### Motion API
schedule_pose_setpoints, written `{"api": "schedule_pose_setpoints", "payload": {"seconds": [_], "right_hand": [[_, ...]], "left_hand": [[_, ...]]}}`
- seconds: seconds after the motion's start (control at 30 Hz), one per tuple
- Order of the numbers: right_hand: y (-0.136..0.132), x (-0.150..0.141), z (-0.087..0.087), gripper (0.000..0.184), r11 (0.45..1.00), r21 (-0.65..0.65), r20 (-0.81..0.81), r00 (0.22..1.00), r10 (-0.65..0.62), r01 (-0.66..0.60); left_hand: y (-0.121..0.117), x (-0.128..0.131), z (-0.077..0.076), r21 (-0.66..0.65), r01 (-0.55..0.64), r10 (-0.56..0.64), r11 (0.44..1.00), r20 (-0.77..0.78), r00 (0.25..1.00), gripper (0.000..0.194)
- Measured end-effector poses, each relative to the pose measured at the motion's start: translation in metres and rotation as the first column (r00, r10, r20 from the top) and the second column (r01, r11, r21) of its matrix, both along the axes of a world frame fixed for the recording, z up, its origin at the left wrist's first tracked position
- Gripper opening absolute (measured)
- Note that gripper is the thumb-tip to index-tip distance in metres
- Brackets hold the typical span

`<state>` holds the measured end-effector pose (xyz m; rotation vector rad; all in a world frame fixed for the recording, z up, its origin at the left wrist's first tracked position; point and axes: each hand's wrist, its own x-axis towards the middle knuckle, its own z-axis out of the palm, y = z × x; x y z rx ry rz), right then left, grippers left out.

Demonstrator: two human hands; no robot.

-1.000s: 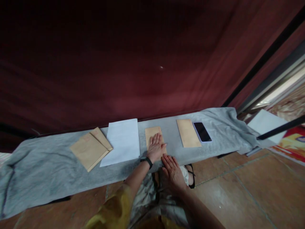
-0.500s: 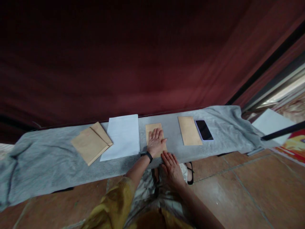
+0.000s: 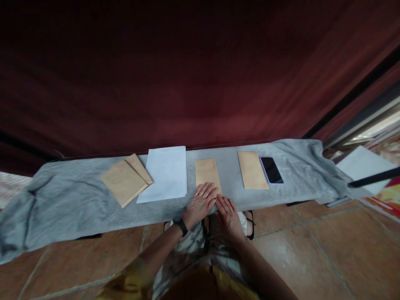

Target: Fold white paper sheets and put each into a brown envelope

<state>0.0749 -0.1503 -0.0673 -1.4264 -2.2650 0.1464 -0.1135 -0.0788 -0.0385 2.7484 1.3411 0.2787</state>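
Note:
A brown paper envelope [image 3: 206,170] lies flat on the grey cloth in front of me, its near end partly covered by my hands. My left hand [image 3: 201,201], with a dark band on the wrist, rests flat on the envelope's lower part, fingers stretched out. Close beside it, my right hand [image 3: 228,214] lies with fingers extended, the fingertips at the envelope's near right corner and the cloth's front edge. Nothing is gripped in either hand.
Left of the envelope is a stack of white paper [image 3: 165,173], overlapped by several brown envelopes [image 3: 123,181]. To the right lie another brown envelope [image 3: 252,170] and a phone [image 3: 271,170]. Grey cloth [image 3: 71,208] covers the narrow bench; a dark red curtain [image 3: 187,104] hangs behind.
My left hand has slid toward me, from the envelope's middle to its near end, uncovering the upper part. My right hand stays nearly in place. The whole view has shifted slightly.

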Motion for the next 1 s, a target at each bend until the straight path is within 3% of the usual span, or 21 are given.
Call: {"api": "schedule_pose_setpoints", "payload": {"seconds": [0.13,0.37,0.7,1.0], "right_hand": [[0.000,0.000,0.001,0.059,1.000,0.005,0.025,1.000,-0.002,0.002],[0.001,0.002,0.006,0.054,1.000,0.024,0.067,0.998,-0.002,0.000],[-0.003,0.012,0.022,0.048,0.997,0.026,0.042,0.996,-0.074,0.073],[-0.005,-0.006,0.013,0.051,1.000,0.020,0.049,0.999,-0.004,0.003]], "left_hand": [[-0.019,-0.016,0.002,0.004,0.079,-0.079,0.997,-0.022,0.997,0.060],[-0.037,-0.033,0.001,0.061,0.111,-0.109,0.992,-0.035,0.993,0.063],[-0.043,-0.039,-0.002,0.079,0.094,-0.093,0.992,-0.022,0.995,0.061],[-0.044,-0.033,0.002,0.054,0.053,-0.053,0.997,-0.006,0.999,0.053]]}}
